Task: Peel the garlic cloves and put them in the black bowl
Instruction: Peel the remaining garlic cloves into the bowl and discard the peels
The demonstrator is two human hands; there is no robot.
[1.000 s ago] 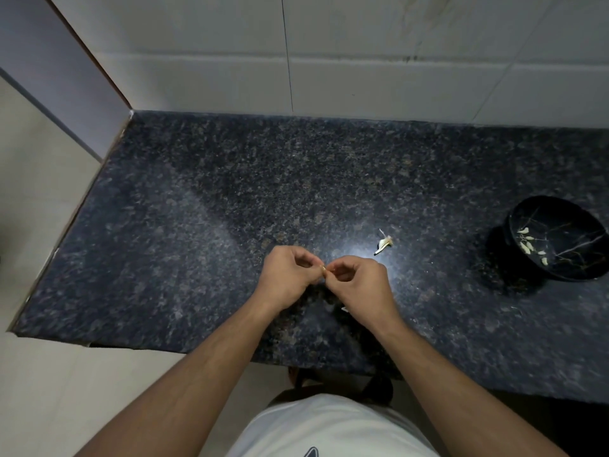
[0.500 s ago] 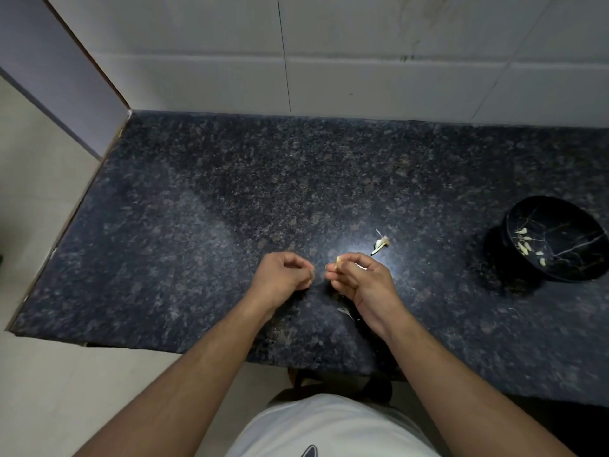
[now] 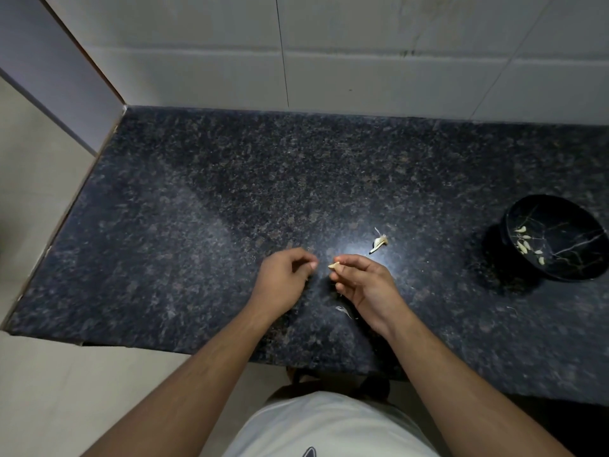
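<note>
A small pale garlic clove point(image 3: 333, 266) is pinched at the fingertips of the right hand point(image 3: 364, 286), which is held just above the dark speckled countertop point(image 3: 204, 206) near its front edge, at about 6 o'clock of the counter surface. The clove projects from the thumb and forefinger toward 9 o'clock, pointing at the left hand point(image 3: 282, 281). The left hand is held just beside it, at 9 o'clock of the clove, with a narrow gap between; its fingers are curled inward and nothing can be seen gripped in them. The two hands are apart, not touching. A scrap of garlic skin and stem point(image 3: 379, 243) is seen lying on the counter at roughly 1 o'clock of the right hand, near it but clear of the fingers. Another thin wisp of peel point(image 3: 342, 311) lies on the counter at 7 o'clock of the right hand, between the two wrists. The black bowl point(image 3: 560, 239) is placed well apart at 3 o'clock of the hands, near the right edge of the view, and several pale peeled cloves point(image 3: 525, 244) are seen resting on its inner left side. A white tiled wall point(image 3: 362, 61) is seen at 12 o'clock behind the counter.
</note>
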